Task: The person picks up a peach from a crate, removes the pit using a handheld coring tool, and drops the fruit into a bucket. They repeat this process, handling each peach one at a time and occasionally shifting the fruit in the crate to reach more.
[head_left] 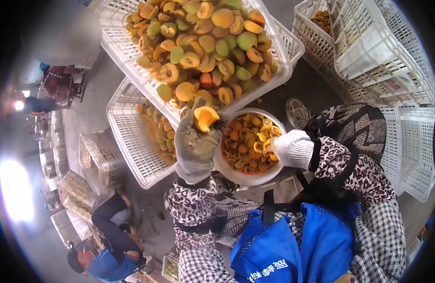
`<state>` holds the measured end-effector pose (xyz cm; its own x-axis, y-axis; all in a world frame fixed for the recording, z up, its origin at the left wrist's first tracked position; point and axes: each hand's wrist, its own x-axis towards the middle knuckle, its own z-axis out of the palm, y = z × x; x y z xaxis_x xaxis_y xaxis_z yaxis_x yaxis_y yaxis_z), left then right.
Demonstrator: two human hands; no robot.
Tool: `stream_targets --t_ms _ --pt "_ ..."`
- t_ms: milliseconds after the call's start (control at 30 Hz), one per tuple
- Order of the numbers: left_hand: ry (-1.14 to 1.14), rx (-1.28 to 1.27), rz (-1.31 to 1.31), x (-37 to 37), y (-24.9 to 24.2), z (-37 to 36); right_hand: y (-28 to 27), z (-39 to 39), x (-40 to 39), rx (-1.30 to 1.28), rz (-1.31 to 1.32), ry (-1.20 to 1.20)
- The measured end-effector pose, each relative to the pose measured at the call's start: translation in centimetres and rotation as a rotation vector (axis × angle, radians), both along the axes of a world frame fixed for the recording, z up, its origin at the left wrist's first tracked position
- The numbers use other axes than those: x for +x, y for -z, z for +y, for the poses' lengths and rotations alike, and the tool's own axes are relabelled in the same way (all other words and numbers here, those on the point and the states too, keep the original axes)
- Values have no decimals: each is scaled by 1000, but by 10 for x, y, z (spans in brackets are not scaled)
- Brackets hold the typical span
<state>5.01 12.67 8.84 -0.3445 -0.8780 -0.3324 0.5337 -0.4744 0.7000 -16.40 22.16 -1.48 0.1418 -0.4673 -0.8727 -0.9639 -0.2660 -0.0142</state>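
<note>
My left hand (195, 146), in a soiled grey-white glove, holds an orange fruit piece (205, 118) with a scooped-out cut face, at the near rim of a white crate (156, 99) heaped with orange and green fruit (198, 42). To its right stands a round white bucket (255, 179) holding many small cut orange pieces (248, 146). My right hand (293, 150), in a white knitted glove, is closed at the bucket's right rim. Its fingertips are near the pieces, and what they hold is too small to make out.
A second fruit crate (142, 165) sits lower left. Stacked white crates (377, 52) stand at the upper right, more crates (99, 155) at the left. A seated person in blue (109, 264) is at the lower left. A shoe (297, 113) shows beyond the bucket.
</note>
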Motion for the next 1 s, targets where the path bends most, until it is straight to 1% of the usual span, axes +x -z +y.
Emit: stream_targets --t_ms 67,100,133,200,233,267,300,333,367,400,433,467,500,533,567,600,633,667,733,767,800,867,900,967,1000 --pt "-33 -124 -286 -6 -5 1 -58 -9 -9 -419 -482 128" --pt "-39 -4 -63 1 -2 -2 -83 -16 -10 -398 -609 236" --pt "-43 -2 -61 0 -5 1 -83 -17 -5 -395 -607 232" --pt "157 -605 -923 -4 -19 5 -70 -18 4 -246 -405 131" --pt "160 -629 -922 -1 -23 1 -43 -20 11 -84 -308 134" --pt "109 -596 -999 9 -26 -4 -107 -24 8 -158 -419 190" --pt "51 -559 -1074 22 -27 -8 -105 -23 10 -197 -471 207" --pt "5 -877 -1436 47 -16 -7 -95 -18 7 -231 -523 220" --pt "-214 -581 -1130 53 -30 -12 -59 -3 1 -565 -749 219" --pt "-404 -288 -805 58 -43 -16 -88 -14 -1 -414 -659 352" --pt "-406 -293 -809 64 -45 -25 -83 -18 -2 -419 -605 372" --pt "-558 -594 -1537 70 -44 -36 -73 -18 -4 -415 -551 391" --pt "-675 -899 -2268 71 -40 -45 -65 -17 -8 -463 -691 478" --pt "-457 -1058 -2005 66 -31 -56 -62 -16 -8 -463 -690 474" --pt "-254 -1189 -1719 55 -22 -71 -68 -18 -7 -585 -701 422" --pt "87 -1272 -1906 34 -24 -83 -76 -18 -6 -703 -707 368" --pt "206 -1365 -1987 16 -14 -86 -93 -19 -6 -837 -756 218" --pt "197 -1359 -1980 13 -3 -94 -107 -22 -9 -731 -794 195" --pt "335 -1298 -2120 10 18 -105 -102 -21 -4 -713 -760 301" --pt "258 -1287 -1962 12 13 -107 -107 -25 -1 -640 -723 388" --pt "260 -1300 -1958 3 1 -100 -109 -28 -2 -648 -722 396" --pt "-99 -601 -944 -11 -24 -72 -111 -30 -4 -886 -1120 394" --pt "-82 -599 -953 -9 -32 -62 -106 -32 2 -861 -1217 511" --pt "118 -290 113 -3 -42 -46 -117 -36 1 -835 -1271 543" --pt "117 -286 106 -3 -42 -44 -126 -39 3 -811 -1319 553"
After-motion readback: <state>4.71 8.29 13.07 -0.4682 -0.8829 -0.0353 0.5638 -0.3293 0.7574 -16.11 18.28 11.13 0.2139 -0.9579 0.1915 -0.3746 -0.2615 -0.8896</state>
